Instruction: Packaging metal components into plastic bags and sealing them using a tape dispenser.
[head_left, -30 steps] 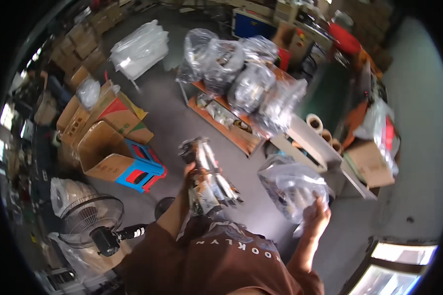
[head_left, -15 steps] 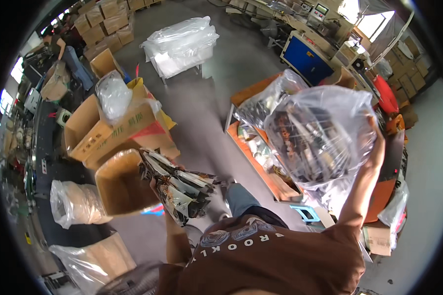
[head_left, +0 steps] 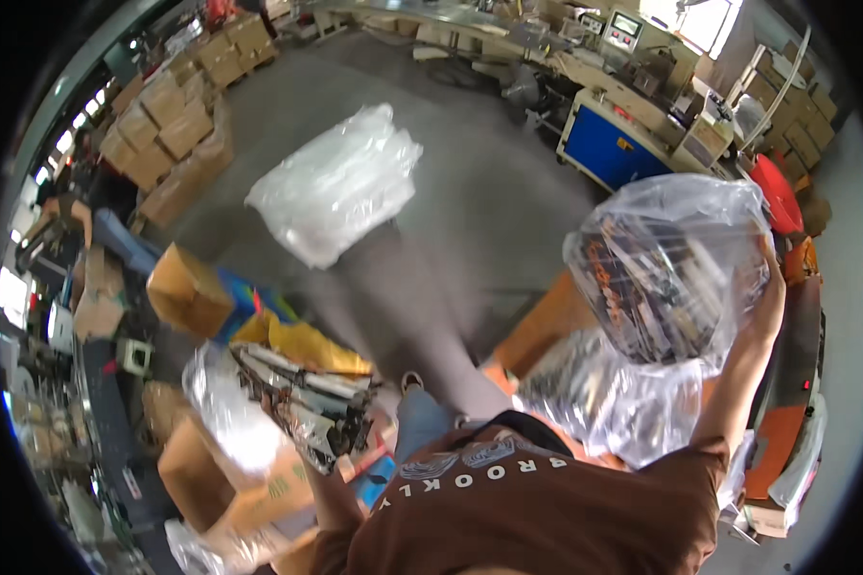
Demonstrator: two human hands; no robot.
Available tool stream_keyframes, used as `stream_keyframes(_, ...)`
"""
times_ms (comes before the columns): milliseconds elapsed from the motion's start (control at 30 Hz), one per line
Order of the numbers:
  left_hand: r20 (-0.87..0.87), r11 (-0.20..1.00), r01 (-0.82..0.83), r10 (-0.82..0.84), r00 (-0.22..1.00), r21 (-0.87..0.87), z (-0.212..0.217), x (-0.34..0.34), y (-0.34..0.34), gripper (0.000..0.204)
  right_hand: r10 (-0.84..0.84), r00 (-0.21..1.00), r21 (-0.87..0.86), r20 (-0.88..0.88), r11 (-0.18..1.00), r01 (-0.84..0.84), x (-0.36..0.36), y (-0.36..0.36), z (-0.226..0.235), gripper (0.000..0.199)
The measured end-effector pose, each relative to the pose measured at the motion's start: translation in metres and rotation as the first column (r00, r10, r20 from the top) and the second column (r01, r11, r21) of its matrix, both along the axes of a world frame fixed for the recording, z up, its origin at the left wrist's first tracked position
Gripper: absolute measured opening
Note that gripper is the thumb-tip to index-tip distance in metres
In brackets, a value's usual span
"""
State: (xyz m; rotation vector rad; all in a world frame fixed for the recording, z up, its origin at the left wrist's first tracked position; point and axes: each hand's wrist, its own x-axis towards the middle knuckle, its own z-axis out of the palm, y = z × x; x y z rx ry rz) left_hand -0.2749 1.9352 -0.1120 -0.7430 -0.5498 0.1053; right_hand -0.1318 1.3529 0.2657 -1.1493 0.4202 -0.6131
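1. Two hands are out to either side of a brown shirt [head_left: 537, 494], with wrapped goods at each.
2. At the left hand [head_left: 320, 470] sits a loose fan of packets [head_left: 302, 393], long and glossy, silver and dark; they hide the fingers, so I cannot tell how these stand.
3. The right hand [head_left: 775, 280] has its fingers closed on the right edge of a bag [head_left: 671, 278], raised above the table; single fingers are too blurred to tell apart.
4. Clear, crinkled film makes up the bag, bulging round over dark, orange-marked contents.
5. Crowding the left side are an open box [head_left: 259, 489], a shiny pouch [head_left: 222, 407] and a yellow sheet [head_left: 316, 347].
6. Below the bag, filled sacks [head_left: 614, 393] cover part of the orange-brown table [head_left: 551, 321].
7. Farther out, a white bundle [head_left: 340, 182] in wrinkled plastic stands over the smooth grey floor [head_left: 460, 211].
8. Beyond are a boxy blue cabinet [head_left: 612, 144], stacked cartons [head_left: 168, 125] and a bright window [head_left: 711, 24].
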Motion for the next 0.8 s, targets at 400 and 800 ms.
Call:
stream_keyframes(400, -0.372, 0.258, 0.403, -0.161, 0.914, 0.878, 0.116, 0.484, -0.134, 0.072, -0.527, 0.848, 0.078, -0.053, 0.845, 0.530, 0.128, -0.015, -0.055, 0.025)
stream_keyframes(800, -0.474, -0.085, 0.583, -0.681, 0.558, 0.808, 0.113, 0.717, -0.428, 0.071, -0.781, 0.623, 0.151, -0.037, 0.612, 0.776, 0.147, -0.030, -0.093, 0.025)
